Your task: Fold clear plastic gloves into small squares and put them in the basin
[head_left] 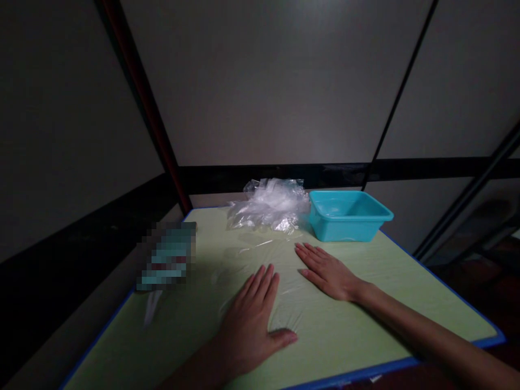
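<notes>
My left hand (252, 319) lies flat, palm down, with its thumb spread out to the right. To its right and farther off, my right hand (325, 268) also rests flat with fingers stretched to the left. Between and under the hands a thin clear plastic bag (286, 295) is spread on the table, wrinkled near my left thumb; its edges are hard to make out. Beyond the hands sits a crumpled heap of clear plastic bags (272, 203). Neither hand grips anything.
A turquoise plastic basin (345, 230) stands at the back right, beside the heap. On the left edge lies a blurred-out greenish item (168, 257) with a pale strip below it. The yellow-green table (410, 303) has a blue edge; panelled walls (276, 97) rise behind.
</notes>
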A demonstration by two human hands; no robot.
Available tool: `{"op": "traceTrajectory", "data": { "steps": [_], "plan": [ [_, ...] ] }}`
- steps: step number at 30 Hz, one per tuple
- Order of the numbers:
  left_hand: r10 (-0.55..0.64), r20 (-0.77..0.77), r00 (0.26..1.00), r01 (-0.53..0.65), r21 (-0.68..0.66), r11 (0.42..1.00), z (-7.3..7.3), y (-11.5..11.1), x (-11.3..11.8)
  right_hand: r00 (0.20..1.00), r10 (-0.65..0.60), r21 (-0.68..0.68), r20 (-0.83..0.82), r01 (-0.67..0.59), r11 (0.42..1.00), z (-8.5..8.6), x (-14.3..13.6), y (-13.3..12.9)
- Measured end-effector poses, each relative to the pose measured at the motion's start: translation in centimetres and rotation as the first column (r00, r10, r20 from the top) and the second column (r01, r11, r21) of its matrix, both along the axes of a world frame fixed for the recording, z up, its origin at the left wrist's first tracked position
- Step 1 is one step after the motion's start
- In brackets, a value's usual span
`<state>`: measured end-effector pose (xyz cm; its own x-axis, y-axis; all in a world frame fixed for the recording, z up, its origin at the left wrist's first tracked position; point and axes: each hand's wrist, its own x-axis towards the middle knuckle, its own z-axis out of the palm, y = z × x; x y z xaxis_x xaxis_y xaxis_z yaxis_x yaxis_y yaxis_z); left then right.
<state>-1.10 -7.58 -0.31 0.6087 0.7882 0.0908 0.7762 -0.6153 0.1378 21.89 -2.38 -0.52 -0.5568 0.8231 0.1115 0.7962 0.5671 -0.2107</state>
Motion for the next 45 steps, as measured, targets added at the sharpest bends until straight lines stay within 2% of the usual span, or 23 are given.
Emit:
{"op": "traceTrajectory", "data": {
  "steps": [3,6,9,11,16,21,24,31,38,40,45],
  "plan": [
    [0.005,0.011,1.0,-0.005,0.006,1.0,0.0,0.0,0.1,0.998,-0.036,-0.009,-0.048,0.035,0.999,-0.2,1.5,0.1],
    [-0.003,0.038,0.999,0.002,0.045,0.999,0.1,-0.1,0.1,0.983,-0.053,-0.009,-0.174,0.052,0.999,0.0,2.7,0.0],
    [-0.044,0.066,0.997,0.035,0.131,0.991,0.5,-0.3,-0.1,0.955,0.027,0.0,-0.295,-0.028,1.0,0.7,3.7,-0.7],
    [-0.1,0.072,0.992,0.085,0.188,0.978,0.9,-0.6,-0.3,0.945,0.107,0.016,-0.31,-0.107,0.994,1.3,4.3,-1.5],
    [-0.253,0.154,0.955,0.202,0.284,0.937,1.8,-1.0,-0.4,0.953,0.229,0.097,-0.198,-0.213,0.972,2.6,5.8,-3.0],
    [-0.324,0.276,0.905,0.246,0.283,0.927,2.0,-1.1,0.1,0.965,0.26,0.22,0.02,-0.258,0.941,3.1,6.4,-2.9],
    [-0.345,0.32,0.882,0.254,0.294,0.921,2.0,-1.2,0.2,0.964,0.248,0.255,0.094,-0.264,0.93,2.8,6.0,-2.7],
    [-0.338,0.325,0.883,0.27,0.239,0.933,2.0,-1.2,0.2,0.942,0.31,0.274,0.133,-0.335,0.902,2.3,5.4,-2.6],
    [-0.356,0.31,0.882,0.307,0.198,0.931,1.8,-1.0,0.1,0.96,0.253,0.167,-0.12,-0.232,0.958,3.0,5.7,-2.8],
    [-0.356,0.319,0.878,0.307,0.194,0.932,1.8,-1.0,0.1,0.96,0.267,0.164,-0.087,-0.25,0.954,3.2,5.8,-2.7],
    [-0.369,0.332,0.868,0.317,0.201,0.927,1.8,-1.1,0.1,0.95,0.28,0.208,0.138,-0.304,0.93,3.6,5.5,-2.5]
  ]
}}
